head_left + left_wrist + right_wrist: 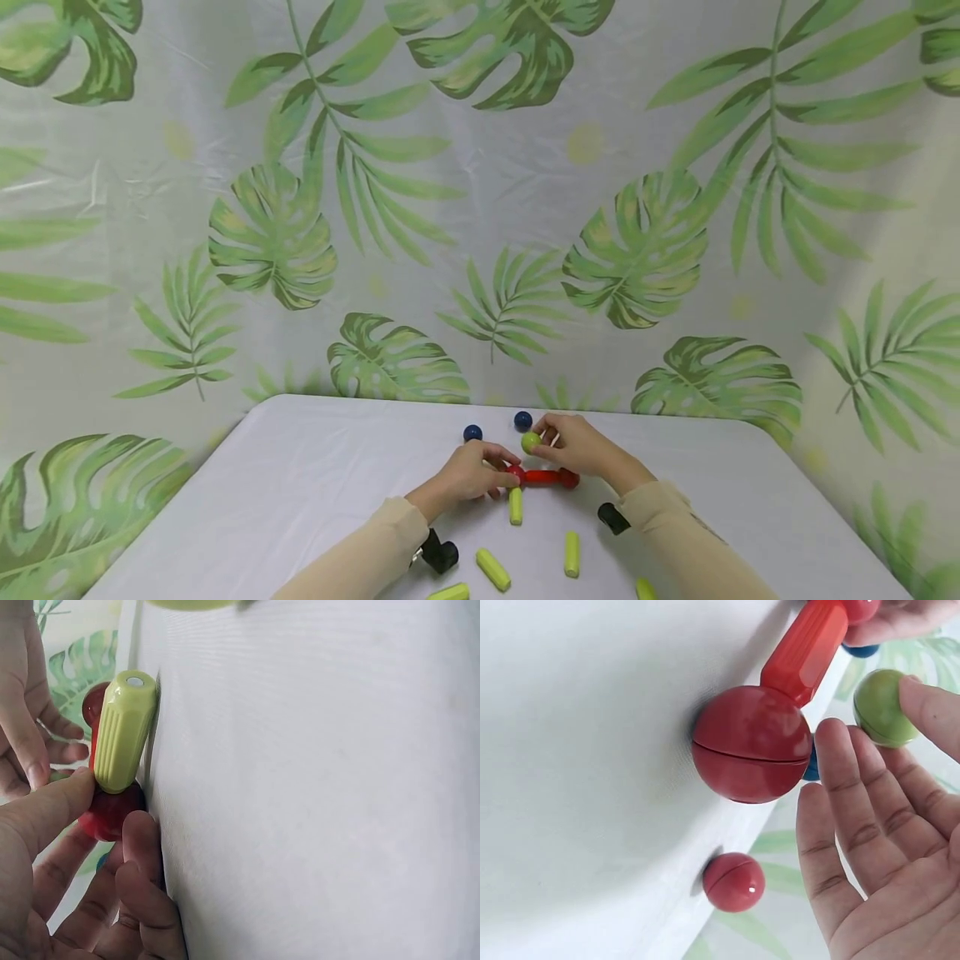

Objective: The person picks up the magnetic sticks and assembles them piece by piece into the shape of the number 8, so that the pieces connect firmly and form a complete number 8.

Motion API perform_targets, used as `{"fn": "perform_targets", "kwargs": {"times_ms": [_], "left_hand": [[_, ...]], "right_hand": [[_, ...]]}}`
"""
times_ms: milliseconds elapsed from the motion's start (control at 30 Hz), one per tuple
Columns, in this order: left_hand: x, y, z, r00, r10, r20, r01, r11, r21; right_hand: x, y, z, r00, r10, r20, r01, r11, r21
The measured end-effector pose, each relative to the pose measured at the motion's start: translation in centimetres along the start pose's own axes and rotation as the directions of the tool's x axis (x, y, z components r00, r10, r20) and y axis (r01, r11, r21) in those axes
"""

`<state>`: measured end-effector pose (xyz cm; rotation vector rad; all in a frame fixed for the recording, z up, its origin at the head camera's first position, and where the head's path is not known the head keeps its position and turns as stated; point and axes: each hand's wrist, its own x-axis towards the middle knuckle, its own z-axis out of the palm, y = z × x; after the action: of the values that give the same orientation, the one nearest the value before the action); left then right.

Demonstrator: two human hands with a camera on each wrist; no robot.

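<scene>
My left hand (474,472) holds a red ball (516,472) at the left end of a red ribbed rod (542,477). A second red ball (751,744) sits on the rod's other end. From the held ball a yellow-green rod (126,733) points toward me, with a small metallic disc on its free end. My right hand (581,446) pinches a green ball (881,706) between thumb and fingertips, just beyond the red rod. In the left wrist view, the left thumb and fingers surround the held red ball (111,815).
Two dark blue balls, one on the left (472,432) and one farther back (522,421), lie behind the hands. Loose yellow-green rods (572,554) are scattered nearer me. A separate red ball (735,882) rests near the table edge in the right wrist view. A patterned curtain (480,208) hangs behind.
</scene>
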<state>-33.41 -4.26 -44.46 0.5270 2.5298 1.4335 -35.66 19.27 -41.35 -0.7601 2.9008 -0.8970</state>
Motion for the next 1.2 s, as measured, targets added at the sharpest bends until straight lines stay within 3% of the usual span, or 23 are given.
{"fn": "perform_targets", "kwargs": {"times_ms": [400,867,1200], "left_hand": [[0.5,-0.3,-0.2,1.000,0.012,0.012,-0.012,1.000,-0.007],[0.7,-0.2,-0.5,1.000,0.004,0.008,-0.004,1.000,0.009],[1.0,-0.4,-0.6,1.000,-0.010,0.016,0.010,1.000,0.006]], "right_hand": [[-2.7,-0.8,-0.4,0.999,-0.007,0.033,0.007,1.000,0.019],[-5.2,-1.5,0.3,0.994,-0.098,0.055,0.093,0.992,0.082],[-6.5,-3.3,1.8,0.986,-0.081,0.148,0.067,0.993,0.100]]}}
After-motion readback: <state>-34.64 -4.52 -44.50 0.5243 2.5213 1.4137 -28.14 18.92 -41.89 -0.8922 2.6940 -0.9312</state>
